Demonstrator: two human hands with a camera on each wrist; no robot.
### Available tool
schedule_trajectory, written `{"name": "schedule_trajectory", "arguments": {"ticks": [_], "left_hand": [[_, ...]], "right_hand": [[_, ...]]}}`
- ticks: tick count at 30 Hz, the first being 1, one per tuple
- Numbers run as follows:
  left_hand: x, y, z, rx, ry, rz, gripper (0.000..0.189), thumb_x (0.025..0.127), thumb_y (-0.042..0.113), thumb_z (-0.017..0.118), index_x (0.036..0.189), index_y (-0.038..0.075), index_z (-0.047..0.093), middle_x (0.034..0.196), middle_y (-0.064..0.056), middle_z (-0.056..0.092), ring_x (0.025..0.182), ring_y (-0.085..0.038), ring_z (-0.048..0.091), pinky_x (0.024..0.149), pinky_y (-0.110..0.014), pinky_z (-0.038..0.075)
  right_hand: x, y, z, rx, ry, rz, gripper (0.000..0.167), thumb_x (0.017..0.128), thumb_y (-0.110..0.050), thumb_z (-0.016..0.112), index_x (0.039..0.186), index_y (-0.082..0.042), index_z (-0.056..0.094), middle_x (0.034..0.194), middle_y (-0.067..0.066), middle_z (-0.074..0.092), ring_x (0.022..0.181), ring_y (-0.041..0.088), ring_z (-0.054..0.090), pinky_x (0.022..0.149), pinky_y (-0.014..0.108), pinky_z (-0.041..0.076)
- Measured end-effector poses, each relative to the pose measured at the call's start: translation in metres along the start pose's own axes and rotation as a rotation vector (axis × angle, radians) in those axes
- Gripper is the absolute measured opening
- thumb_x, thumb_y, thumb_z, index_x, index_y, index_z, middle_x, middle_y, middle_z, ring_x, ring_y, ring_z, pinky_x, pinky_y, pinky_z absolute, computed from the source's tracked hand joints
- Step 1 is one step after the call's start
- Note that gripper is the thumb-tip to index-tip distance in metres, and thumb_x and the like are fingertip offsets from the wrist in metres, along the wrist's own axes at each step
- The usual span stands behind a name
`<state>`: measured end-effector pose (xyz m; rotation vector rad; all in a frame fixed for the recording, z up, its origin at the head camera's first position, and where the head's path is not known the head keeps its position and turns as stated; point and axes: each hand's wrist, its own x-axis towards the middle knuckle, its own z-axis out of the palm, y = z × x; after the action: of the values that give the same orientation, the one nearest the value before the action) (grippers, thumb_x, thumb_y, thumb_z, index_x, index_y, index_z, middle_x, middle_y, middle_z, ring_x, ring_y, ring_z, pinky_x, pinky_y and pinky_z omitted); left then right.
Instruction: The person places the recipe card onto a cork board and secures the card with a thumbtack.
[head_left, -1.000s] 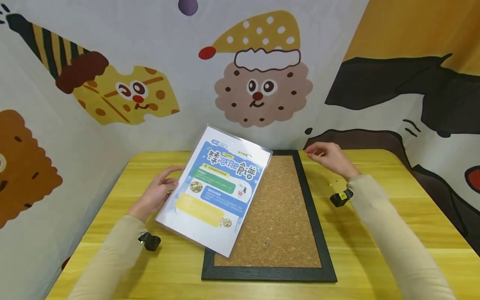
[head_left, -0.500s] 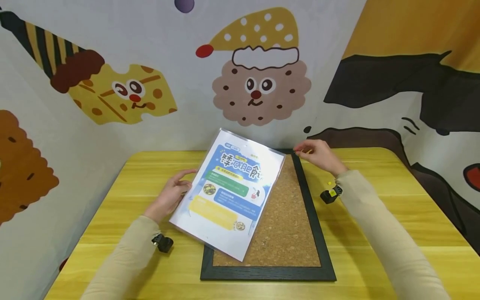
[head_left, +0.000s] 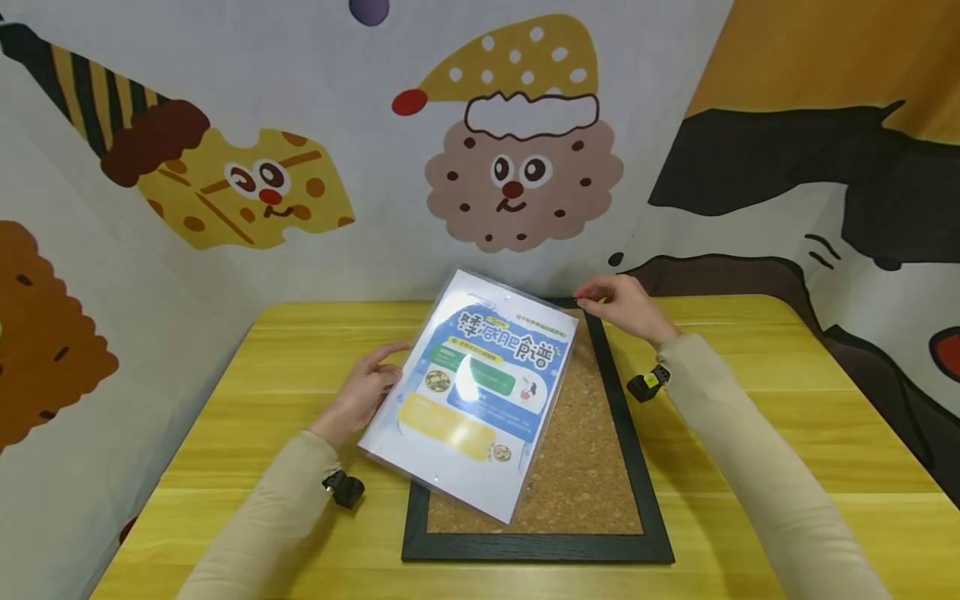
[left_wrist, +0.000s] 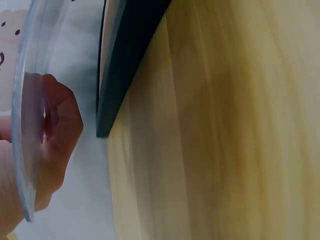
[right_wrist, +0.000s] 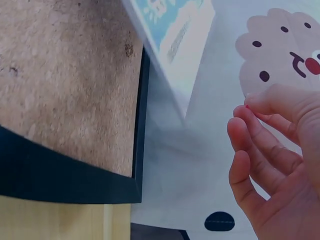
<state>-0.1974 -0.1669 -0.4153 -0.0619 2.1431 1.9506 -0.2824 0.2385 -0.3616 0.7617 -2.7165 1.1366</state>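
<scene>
My left hand (head_left: 362, 395) grips the left edge of a laminated poster (head_left: 480, 400), thumb on one face and fingers on the other. The sheet is tilted and raised above a cork board (head_left: 581, 467), overlapping its left part in the head view. My right hand (head_left: 624, 307) is by the board's top right corner, just beyond the poster's upper right corner. Its thumb and forefinger pinch a small red pin (right_wrist: 246, 106), of which only a red speck shows. In the left wrist view the fingers (left_wrist: 62, 130) show through the clear plastic edge.
The cork board's black frame (head_left: 540, 547) lies on a yellow wood-grain table (head_left: 750, 400). Behind the table hangs a white cloth (head_left: 390, 192) printed with cartoon food. A small black camera sits at each wrist.
My left hand has carried the poster rightward and slightly down, further over the cork board. My right hand has moved left toward the poster's top corner, still pinching the red pin.
</scene>
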Motion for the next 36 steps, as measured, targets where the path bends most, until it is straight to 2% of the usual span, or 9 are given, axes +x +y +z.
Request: {"name": "schedule_trajectory", "arguments": {"ticks": [7, 13, 17, 23, 29, 36], "left_hand": [[0.002, 0.000, 0.019, -0.046, 0.035, -0.056, 0.050, 0.097, -0.005, 0.039, 0.146, 0.008, 0.041, 0.109, -0.023, 0.061, 0.085, -0.021, 0.062, 0.071, -0.032, 0.050], [0.003, -0.004, 0.037, -0.037, 0.063, -0.099, 0.050, 0.098, -0.003, 0.037, 0.146, 0.008, 0.039, 0.121, -0.026, 0.056, 0.094, -0.025, 0.060, 0.075, -0.033, 0.049], [0.001, -0.005, 0.047, -0.025, 0.065, -0.106, 0.049, 0.097, -0.003, 0.037, 0.145, 0.005, 0.038, 0.121, -0.027, 0.055, 0.096, -0.029, 0.060, 0.076, -0.035, 0.050], [-0.004, -0.004, 0.054, 0.030, 0.037, -0.115, 0.049, 0.094, -0.005, 0.041, 0.143, 0.001, 0.038, 0.113, -0.025, 0.059, 0.091, -0.027, 0.061, 0.072, -0.035, 0.051], [-0.009, -0.006, 0.059, 0.078, 0.010, -0.103, 0.057, 0.092, -0.009, 0.046, 0.146, 0.004, 0.033, 0.099, -0.021, 0.060, 0.083, -0.025, 0.061, 0.071, -0.035, 0.052], [-0.013, -0.008, 0.069, 0.115, 0.013, -0.068, 0.047, 0.089, -0.013, 0.048, 0.134, -0.001, 0.050, 0.092, -0.018, 0.054, 0.077, -0.023, 0.057, 0.063, -0.033, 0.051]], "right_hand": [[0.010, -0.002, 0.011, 0.025, -0.025, 0.014, 0.018, 0.093, -0.008, 0.064, 0.107, 0.000, 0.070, 0.104, 0.013, 0.067, 0.089, 0.023, 0.061, 0.078, 0.039, 0.049], [0.014, -0.002, 0.023, 0.059, -0.064, 0.027, 0.017, 0.092, -0.007, 0.065, 0.108, -0.002, 0.070, 0.104, 0.013, 0.067, 0.089, 0.024, 0.061, 0.077, 0.041, 0.049], [0.016, -0.002, 0.028, 0.052, -0.073, 0.020, 0.016, 0.092, -0.005, 0.064, 0.106, -0.002, 0.070, 0.103, 0.013, 0.067, 0.089, 0.025, 0.062, 0.078, 0.042, 0.048], [0.018, 0.001, 0.033, 0.046, -0.072, 0.012, 0.015, 0.091, 0.000, 0.064, 0.104, 0.003, 0.070, 0.100, 0.018, 0.067, 0.086, 0.026, 0.061, 0.076, 0.041, 0.048], [0.018, 0.009, 0.036, 0.022, -0.074, 0.013, 0.014, 0.090, 0.000, 0.065, 0.102, 0.004, 0.070, 0.094, 0.013, 0.067, 0.083, 0.025, 0.060, 0.074, 0.040, 0.047], [0.020, 0.012, 0.038, 0.029, -0.082, 0.038, 0.015, 0.091, -0.003, 0.065, 0.104, 0.005, 0.069, 0.095, 0.012, 0.067, 0.084, 0.026, 0.060, 0.075, 0.039, 0.047]]}}
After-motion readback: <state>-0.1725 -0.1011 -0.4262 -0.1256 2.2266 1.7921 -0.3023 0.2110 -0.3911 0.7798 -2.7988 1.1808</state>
